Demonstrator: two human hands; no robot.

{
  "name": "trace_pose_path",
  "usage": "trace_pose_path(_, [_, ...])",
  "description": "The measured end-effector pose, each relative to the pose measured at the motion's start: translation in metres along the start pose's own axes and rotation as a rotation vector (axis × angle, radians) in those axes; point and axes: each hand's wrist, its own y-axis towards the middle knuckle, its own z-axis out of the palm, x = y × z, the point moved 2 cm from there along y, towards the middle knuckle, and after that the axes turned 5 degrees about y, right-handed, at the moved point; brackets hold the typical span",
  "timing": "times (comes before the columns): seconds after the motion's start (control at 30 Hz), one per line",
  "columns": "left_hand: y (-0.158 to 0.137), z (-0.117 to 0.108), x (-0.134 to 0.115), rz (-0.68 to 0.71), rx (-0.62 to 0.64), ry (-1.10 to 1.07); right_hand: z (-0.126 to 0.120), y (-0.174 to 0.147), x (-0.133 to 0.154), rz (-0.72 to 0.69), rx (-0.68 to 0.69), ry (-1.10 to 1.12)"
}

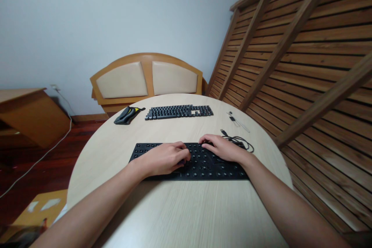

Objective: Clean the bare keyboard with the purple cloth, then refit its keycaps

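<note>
Forearms coming in low over table (180, 209). Both hands resting on bare keyboard base (192, 161) at table centre: left hand (164, 159) curled, pressing; right hand (222, 148) flat, gripping nothing. Looks mid-seating; nxt needs keycap row (179, 111) from far edge.

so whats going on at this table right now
A person has both hands on a black keyboard base with no keycaps on it. The left hand rests curled near its middle, the right hand toward its right end. A set of keycaps lies farther back on the round table, with a black pouch and a cable nearby.
</note>
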Motion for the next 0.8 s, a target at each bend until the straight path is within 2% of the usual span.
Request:
trace_pose_path(0.37, [-0.002,-0.001,-0.006,-0.015,0.046,-0.158,-0.001,0.000,0.001,-0.002,0.002,-0.009])
trace_pose_path(0.53, [-0.002,-0.003,-0.017,-0.004,0.076,-0.179,0.000,0.000,0.001,-0.010,0.000,-0.001])
trace_pose_path(0.63, [-0.002,-0.006,-0.018,0.021,0.097,-0.271,0.000,0.000,0.000,-0.013,-0.002,0.001])
trace_pose_path(0.7, [-0.003,-0.006,-0.010,0.002,0.045,-0.308,0.000,0.000,-0.001,-0.013,-0.004,-0.002])
trace_pose_path(0.8, [-0.005,-0.003,0.014,-0.128,-0.143,-0.201,0.000,0.000,0.000,-0.013,-0.001,-0.007])
